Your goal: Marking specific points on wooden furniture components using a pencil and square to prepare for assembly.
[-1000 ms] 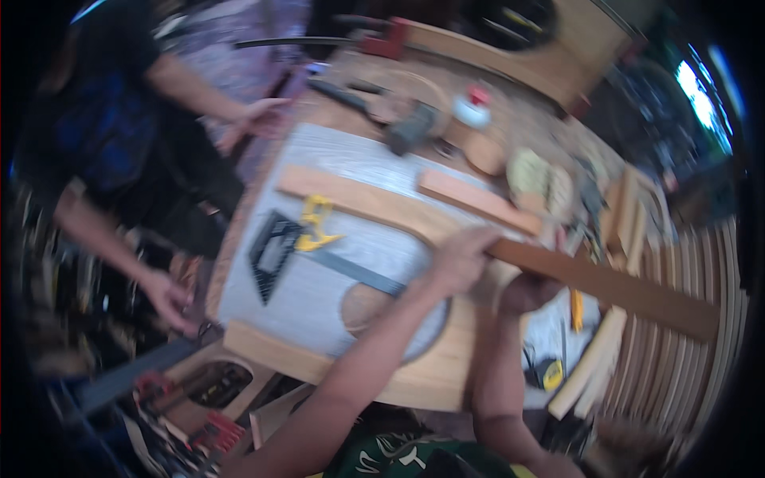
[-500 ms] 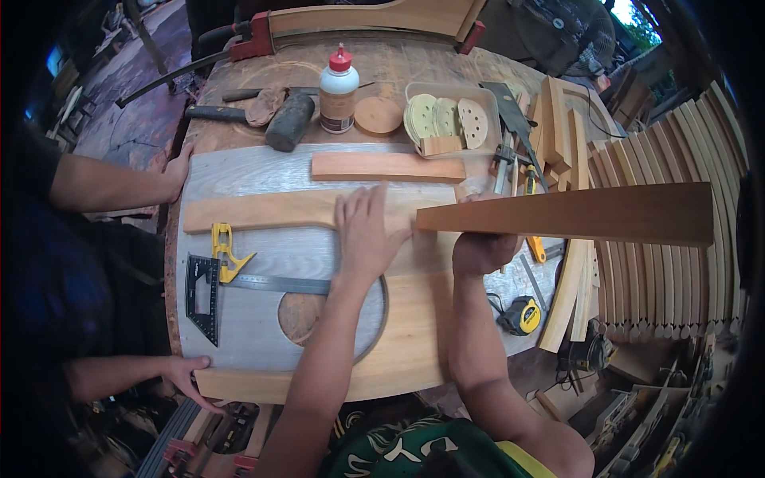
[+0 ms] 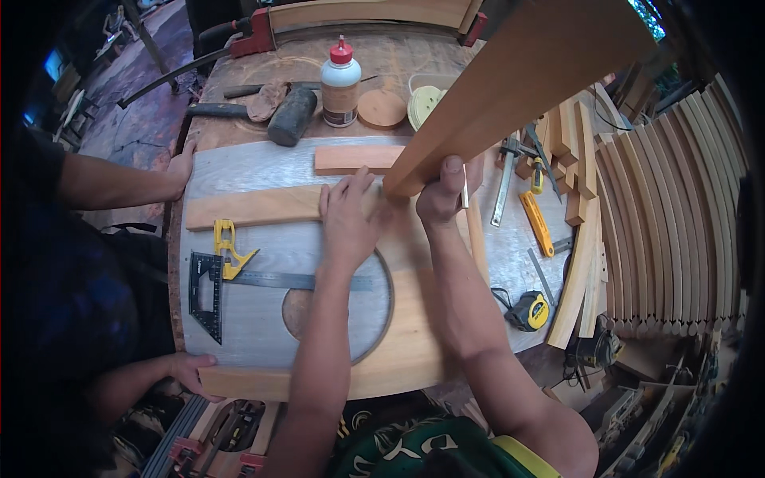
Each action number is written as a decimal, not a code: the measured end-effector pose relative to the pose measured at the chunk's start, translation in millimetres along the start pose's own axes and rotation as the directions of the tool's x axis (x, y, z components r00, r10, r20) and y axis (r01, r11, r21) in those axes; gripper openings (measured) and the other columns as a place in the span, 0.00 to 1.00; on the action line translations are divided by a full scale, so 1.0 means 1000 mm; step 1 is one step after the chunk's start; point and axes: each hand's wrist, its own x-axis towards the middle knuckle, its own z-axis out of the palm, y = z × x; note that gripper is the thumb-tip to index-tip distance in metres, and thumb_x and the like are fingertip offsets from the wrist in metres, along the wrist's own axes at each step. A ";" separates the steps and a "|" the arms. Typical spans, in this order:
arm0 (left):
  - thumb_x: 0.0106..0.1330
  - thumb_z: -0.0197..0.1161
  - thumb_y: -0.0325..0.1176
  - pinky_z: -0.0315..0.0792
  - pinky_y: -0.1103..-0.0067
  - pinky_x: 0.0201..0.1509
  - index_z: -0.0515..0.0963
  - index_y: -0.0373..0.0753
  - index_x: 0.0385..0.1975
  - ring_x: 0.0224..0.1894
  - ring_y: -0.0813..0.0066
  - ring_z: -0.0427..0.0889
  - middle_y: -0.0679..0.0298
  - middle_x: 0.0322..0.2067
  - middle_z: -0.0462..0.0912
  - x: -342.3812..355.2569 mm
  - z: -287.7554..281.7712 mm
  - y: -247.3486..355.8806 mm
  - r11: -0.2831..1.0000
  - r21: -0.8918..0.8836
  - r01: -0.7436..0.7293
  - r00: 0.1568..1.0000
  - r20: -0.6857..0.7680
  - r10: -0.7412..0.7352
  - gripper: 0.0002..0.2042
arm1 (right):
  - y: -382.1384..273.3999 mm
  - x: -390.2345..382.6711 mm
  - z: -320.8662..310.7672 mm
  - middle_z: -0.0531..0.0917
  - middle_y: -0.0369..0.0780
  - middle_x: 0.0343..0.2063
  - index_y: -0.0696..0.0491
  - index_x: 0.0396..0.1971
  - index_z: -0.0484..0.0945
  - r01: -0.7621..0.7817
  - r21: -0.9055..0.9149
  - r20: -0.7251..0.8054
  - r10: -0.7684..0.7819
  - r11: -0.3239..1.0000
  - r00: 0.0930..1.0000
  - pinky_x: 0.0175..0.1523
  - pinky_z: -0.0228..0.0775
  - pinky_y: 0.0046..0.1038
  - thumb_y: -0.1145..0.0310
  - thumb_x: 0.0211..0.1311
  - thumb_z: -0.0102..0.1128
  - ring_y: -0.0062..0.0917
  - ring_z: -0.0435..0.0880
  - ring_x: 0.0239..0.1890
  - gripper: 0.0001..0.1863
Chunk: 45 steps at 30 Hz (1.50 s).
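Observation:
My right hand (image 3: 446, 191) grips a long brown wooden board (image 3: 510, 88) near its lower end. The board stands tilted, its far end rising toward the upper right, and its lower end is close to my left hand (image 3: 351, 211). A thin pale stick (image 3: 465, 187) shows beside my right fingers; I cannot tell whether they hold it. With its fingers stretched out, my left hand lies on a curved wooden piece (image 3: 251, 207) set on the grey sheet (image 3: 255, 319). Beyond it lies a short reddish wood strip (image 3: 355, 159), partly covered by the raised board.
A co-worker's hands (image 3: 182, 166) hold the table's left edge. Around lie a combination square (image 3: 231, 251), black square (image 3: 205, 299), mallet (image 3: 292, 117), glue bottle (image 3: 341, 88), yellow cutter (image 3: 537, 223) and tape measure (image 3: 528, 311). Wooden slats (image 3: 677, 223) stack at right.
My right hand has swung the board from nearly level to steeply tilted, its far end going up and away. My left hand has shifted slightly left along the curved piece.

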 end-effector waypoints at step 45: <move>0.65 0.67 0.35 0.43 0.50 0.80 0.77 0.39 0.63 0.71 0.54 0.68 0.55 0.55 0.84 -0.007 0.008 -0.006 0.978 0.176 -0.111 0.994 0.020 0.109 0.25 | 0.012 -0.002 0.010 0.80 0.42 0.43 0.62 0.52 0.76 0.027 -0.132 0.064 -0.018 0.991 0.998 0.52 0.68 0.30 0.46 0.73 0.47 0.26 0.76 0.46 0.30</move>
